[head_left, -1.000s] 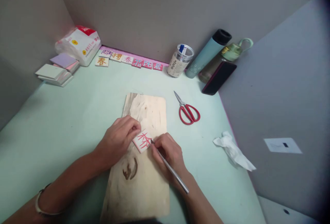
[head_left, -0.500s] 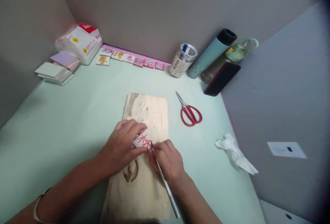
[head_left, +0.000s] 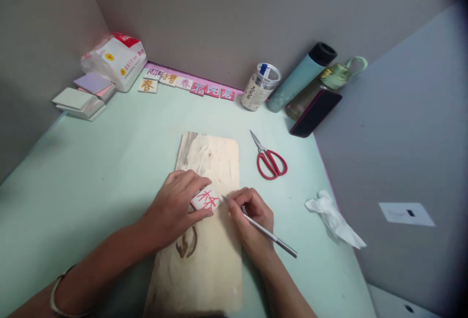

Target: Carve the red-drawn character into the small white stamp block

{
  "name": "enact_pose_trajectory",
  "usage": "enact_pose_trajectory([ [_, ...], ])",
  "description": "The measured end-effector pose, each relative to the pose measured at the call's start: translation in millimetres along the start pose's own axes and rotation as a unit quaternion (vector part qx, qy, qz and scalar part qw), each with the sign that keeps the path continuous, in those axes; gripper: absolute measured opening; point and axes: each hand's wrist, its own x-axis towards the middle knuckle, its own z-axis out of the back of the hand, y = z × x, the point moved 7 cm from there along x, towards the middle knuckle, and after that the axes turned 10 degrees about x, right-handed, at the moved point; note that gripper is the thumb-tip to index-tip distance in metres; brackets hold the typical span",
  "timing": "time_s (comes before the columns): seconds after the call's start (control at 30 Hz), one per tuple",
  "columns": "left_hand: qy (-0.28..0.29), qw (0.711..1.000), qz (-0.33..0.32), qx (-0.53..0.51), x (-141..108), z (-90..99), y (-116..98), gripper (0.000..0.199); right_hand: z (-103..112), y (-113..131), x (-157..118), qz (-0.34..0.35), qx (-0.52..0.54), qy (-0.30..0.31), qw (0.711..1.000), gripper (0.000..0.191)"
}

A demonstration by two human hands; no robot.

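Note:
On a wooden board (head_left: 215,274) lies a small white square tile (head_left: 205,198) bearing a red Chinese character. My left hand (head_left: 179,203) grips it between thumb and fingers from the left, covering part of its edges. My right hand (head_left: 252,220) is closed around a slim metal carving knife (head_left: 270,235), pen-fashion. The knife's dark tip points left and sits just right of the tile, apart from it. Its handle slants down to the right.
Red-handled scissors (head_left: 268,157) and a crumpled tissue (head_left: 336,218) lie to the right. Several lettered tiles (head_left: 197,88) line the back edge, near a can (head_left: 258,89), a bottle (head_left: 300,79) and a phone (head_left: 316,113). Stacked blank tiles (head_left: 80,98) and a tissue pack (head_left: 117,62) stand back left.
My right hand has drawn the carving knife back to the right, off the tile, and its handle has swung outward to the right. My left hand still holds the tile.

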Motion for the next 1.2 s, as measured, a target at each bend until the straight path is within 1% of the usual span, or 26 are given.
enact_pose_trajectory([
  [0.17,-0.003,1.0,-0.003,-0.004,0.0,0.1,-0.5,0.045,-10.2,2.8,0.8,-0.004,-0.029,0.05,0.998,0.023],
  [0.3,-0.001,1.0,-0.004,-0.007,0.1,0.4,-0.6,0.041,-14.6,2.8,-0.6,0.011,-0.062,0.06,0.996,0.022],
  [0.37,-0.001,1.0,-0.004,-0.009,-0.2,0.5,-0.6,0.04,-16.9,4.6,-1.5,0.045,-0.086,0.065,0.993,0.023],
  [0.43,-0.003,1.0,-0.001,-0.012,-0.4,0.9,-0.3,0.039,-20.5,10.8,-3.3,0.112,-0.121,0.073,0.984,0.021],
  [0.5,-0.007,1.0,-0.002,-0.015,-0.4,1.3,-0.3,0.038,-25.1,18.0,-6.6,0.183,-0.154,0.084,0.967,0.02],
  [0.53,-0.01,1.0,-0.003,-0.015,-0.3,1.5,-0.3,0.038,-26.7,20.2,-8.0,0.205,-0.163,0.088,0.961,0.02],
  [0.57,-0.011,1.0,-0.005,-0.015,0.0,1.6,-0.5,0.039,-27.2,20.7,-8.7,0.212,-0.164,0.088,0.96,0.02],
  [0.6,-0.011,1.0,-0.007,-0.014,0.2,1.6,-0.6,0.039,-26.6,19.5,-8.5,0.202,-0.155,0.084,0.963,0.02],
  [0.7,-0.007,1.0,-0.013,-0.009,0.6,1.0,-1.0,0.04,-19.8,8.2,-6.2,0.113,-0.095,0.046,0.988,0.02],
  [0.77,-0.003,1.0,-0.014,-0.005,0.5,0.7,-1.1,0.04,-16.4,2.5,-6.0,0.072,-0.067,0.027,0.995,0.022],
  [0.8,-0.003,1.0,-0.014,-0.004,0.3,0.8,-1.2,0.04,-15.2,2.5,-5.9,0.072,-0.067,0.02,0.995,0.021],
  [0.87,-0.003,1.0,-0.013,-0.002,0.0,1.1,-1.2,0.042,-9.2,7.8,-5.4,0.105,-0.084,-0.012,0.991,0.018],
  [0.93,-0.004,1.0,-0.012,-0.002,-0.2,1.4,-1.2,0.044,2.6,13.8,-4.8,0.135,-0.09,-0.075,0.984,0.016],
  [0.97,-0.004,1.0,-0.011,-0.002,-0.3,1.4,-1.1,0.045,8.4,14.4,-4.1,0.133,-0.083,-0.103,0.982,0.016],
  [1.0,-0.004,1.0,-0.011,-0.002,-0.2,1.4,-1.1,0.045,12.0,13.4,-2.9,0.119,-0.071,-0.114,0.984,0.016],
  [1.03,-0.005,1.0,-0.012,-0.003,-0.2,1.3,-1.1,0.046,12.5,11.3,-1.4,0.098,-0.058,-0.106,0.988,0.018],
  [1.1,-0.005,1.0,-0.012,-0.004,-0.1,1.1,-1.0,0.046,6.2,7.7,0.9,0.058,-0.042,-0.053,0.996,0.02],
  [1.17,-0.007,1.0,-0.012,-0.004,-0.1,1.2,-1.1,0.045,-2.3,7.3,0.9,0.04,-0.038,0.001,0.998,0.022],
  [1.2,-0.007,1.0,-0.013,-0.004,-0.1,1.2,-1.3,0.044,-5.5,8.0,0.5,0.039,-0.039,0.018,0.998,0.022],
])
